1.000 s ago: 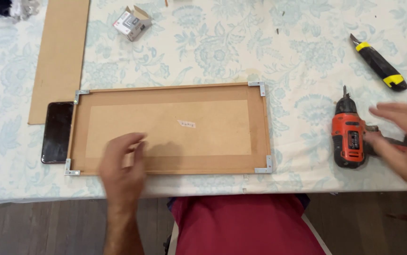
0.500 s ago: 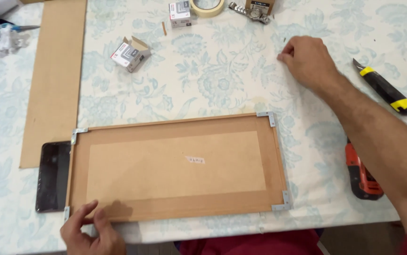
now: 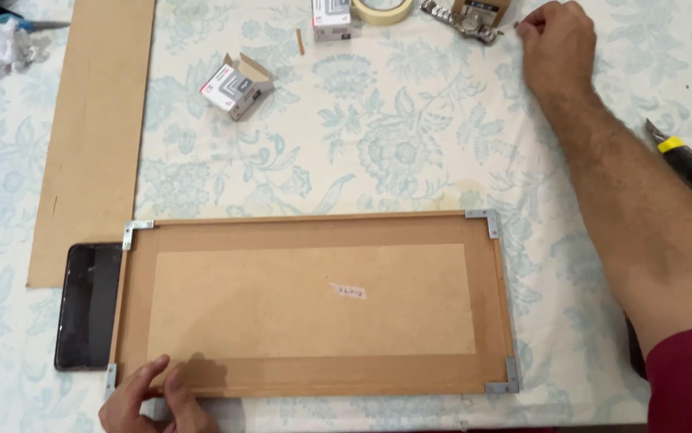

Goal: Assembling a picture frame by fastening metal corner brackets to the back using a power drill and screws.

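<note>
Now | wooden frame [image 3: 314, 303] face-down | metal corner brackets [image 3: 485, 220] | left hand [image 3: 153, 401] on edge

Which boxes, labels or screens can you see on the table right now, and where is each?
Small open carton: above the frame, flap up, white, grey and red.
Second small box: top edge beside the tape roll, white and grey.
Brown box: top edge near the right hand, partly cut off.
Small white sticker: middle of the frame's backing board.
Phone: left of the frame, dark screen.

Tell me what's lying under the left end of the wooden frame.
A black phone, screen up, pokes out from under the wooden frame; its right edge is hidden beneath it.
</note>
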